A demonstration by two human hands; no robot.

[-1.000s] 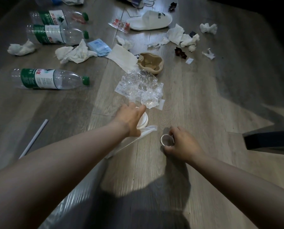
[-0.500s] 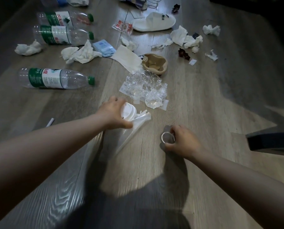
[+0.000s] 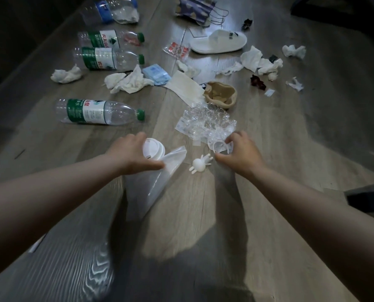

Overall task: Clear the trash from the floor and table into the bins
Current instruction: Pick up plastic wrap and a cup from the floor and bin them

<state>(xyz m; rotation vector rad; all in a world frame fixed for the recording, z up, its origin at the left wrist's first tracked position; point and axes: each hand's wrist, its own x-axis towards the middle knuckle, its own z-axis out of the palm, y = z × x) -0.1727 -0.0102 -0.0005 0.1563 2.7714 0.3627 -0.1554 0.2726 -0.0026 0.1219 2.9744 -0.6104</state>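
Observation:
My left hand [image 3: 130,152] grips a white cup lid [image 3: 153,148] together with a clear plastic bag [image 3: 157,182] that hangs down from it over the wooden floor. My right hand [image 3: 239,153] holds a small clear ring [image 3: 219,146] and its fingers reach the near edge of a crumpled clear plastic wrap [image 3: 205,125]. A small white plastic piece with prongs [image 3: 200,163] lies on the floor between the two hands.
Farther out on the floor lie several plastic bottles, the nearest one [image 3: 99,111] at left, crumpled tissues [image 3: 127,80], a blue packet [image 3: 156,74], a squashed brown paper cup [image 3: 222,97], a white slipper [image 3: 219,42] and a face mask [image 3: 198,8]. A dark object [image 3: 366,198] sits at right.
My right hand moved forward with the ring to the clear wrap. The left hand shifted left and up with the lid and bag. The white pronged piece now lies in the open.

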